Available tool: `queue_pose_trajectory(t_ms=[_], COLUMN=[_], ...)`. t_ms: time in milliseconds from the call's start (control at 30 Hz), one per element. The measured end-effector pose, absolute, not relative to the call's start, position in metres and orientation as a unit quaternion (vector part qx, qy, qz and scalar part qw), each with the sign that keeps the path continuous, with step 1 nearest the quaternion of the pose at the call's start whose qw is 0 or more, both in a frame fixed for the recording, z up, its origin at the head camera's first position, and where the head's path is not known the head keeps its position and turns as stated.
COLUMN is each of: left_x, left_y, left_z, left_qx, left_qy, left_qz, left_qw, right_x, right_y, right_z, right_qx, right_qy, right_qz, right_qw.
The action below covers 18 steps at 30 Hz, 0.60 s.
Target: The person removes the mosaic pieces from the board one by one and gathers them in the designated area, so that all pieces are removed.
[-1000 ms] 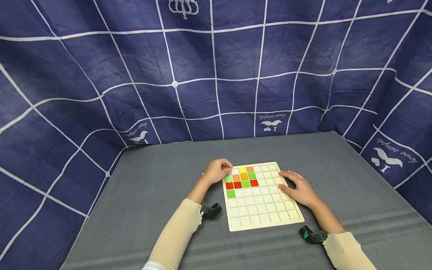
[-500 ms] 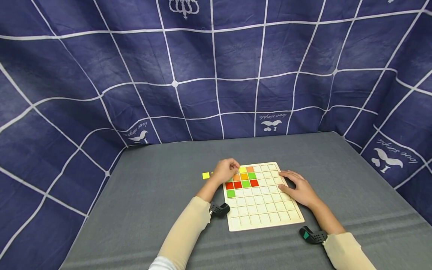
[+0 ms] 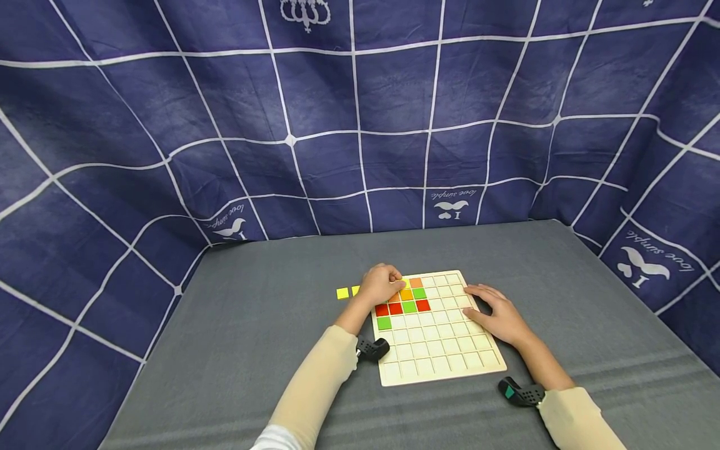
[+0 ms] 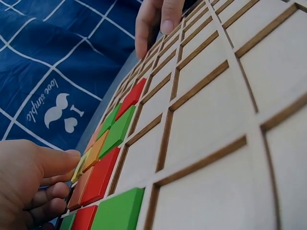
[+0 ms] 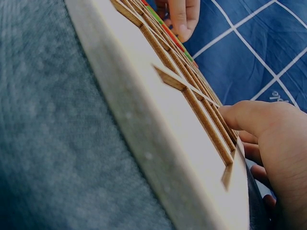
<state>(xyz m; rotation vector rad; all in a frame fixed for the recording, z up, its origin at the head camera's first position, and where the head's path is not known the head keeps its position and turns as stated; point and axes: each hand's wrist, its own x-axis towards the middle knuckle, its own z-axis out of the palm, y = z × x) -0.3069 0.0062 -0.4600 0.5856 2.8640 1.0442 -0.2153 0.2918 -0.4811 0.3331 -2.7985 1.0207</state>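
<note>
The surface (image 3: 270, 312) has grey fabric texture; a square-celled wooden board (image 3: 443, 337) lies lower centre. Left hand (image 3: 379, 286) touches yellow tile (image 4: 79, 168), grasp indeterminable; right hand (image 3: 497, 317) rests relaxed at board's right edge.

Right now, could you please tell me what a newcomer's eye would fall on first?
Probably the bright red, green, orange and yellow tiles toward the far left corner of the pale gridded board, near the left hand. After that, perhaps the dark blue cloth with white lines behind the grey table.
</note>
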Motion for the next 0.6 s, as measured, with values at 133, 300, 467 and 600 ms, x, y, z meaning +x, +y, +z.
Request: queue_pose_trajectory(t_ms=[133,300,467,600], left_x=[-0.3071,-0.3051,-0.3019,-0.3006], left_y=[0.0073,0.0072,0.0072,0.0055], left_z=[-0.4592,-0.4571,-0.4545,-0.4536], left_qx=[0.186,0.183,0.185,0.192], left_qy=[0.925,0.918,0.904,0.894], left_qz=[0.329,0.351,0.386,0.403], left_qw=[0.018,0.021,0.025,0.029], right_x=[-0.2161,-0.2171,-0.2168,-0.2164], right_y=[0.2914,0.2914,0.2908,0.2903], right_z=[-0.4822,-0.4838,-0.4833,-0.4833], right_qx=[0.112,0.112,0.112,0.112], right_qy=[-0.931,-0.931,-0.932,-0.931], right_qz=[0.339,0.339,0.338,0.338], right_qw=[0.072,0.074,0.076,0.076])
